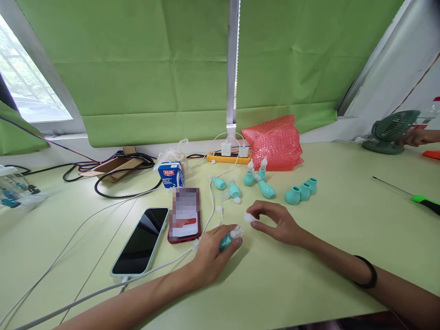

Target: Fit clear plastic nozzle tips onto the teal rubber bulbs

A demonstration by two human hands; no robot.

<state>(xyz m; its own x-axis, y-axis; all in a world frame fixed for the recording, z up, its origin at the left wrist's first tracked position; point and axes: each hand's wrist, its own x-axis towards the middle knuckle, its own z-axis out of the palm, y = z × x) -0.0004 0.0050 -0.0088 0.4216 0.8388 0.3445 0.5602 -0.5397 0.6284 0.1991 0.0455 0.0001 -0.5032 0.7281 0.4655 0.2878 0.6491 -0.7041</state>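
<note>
My left hand point(215, 247) is closed around a teal squeeze bulb point(225, 241), which looks like a nasal aspirator with a clear plastic neck pointing right. Just to the right, my right hand point(275, 222) pinches a small translucent white nozzle tip point(250, 217) between thumb and fingers. The tip and the bulb's neck are close but apart. Loose white tips point(219, 210) lie beyond my left hand. Farther back are teal bulbs with nozzles, one point(266, 189) lying on its side. Three bulbs without nozzles point(292, 195) stand in a row to the right.
Two phones, one dark point(140, 243) and one lit point(184, 215), lie left, with a white cable point(165, 265) crossing nearby. Behind are a milk drink carton point(171, 174), orange power strip point(220, 158) and red bubble-wrap bag point(275, 144). A screwdriver point(417, 197), fan point(392, 130) and another person's hand point(417, 137) are right.
</note>
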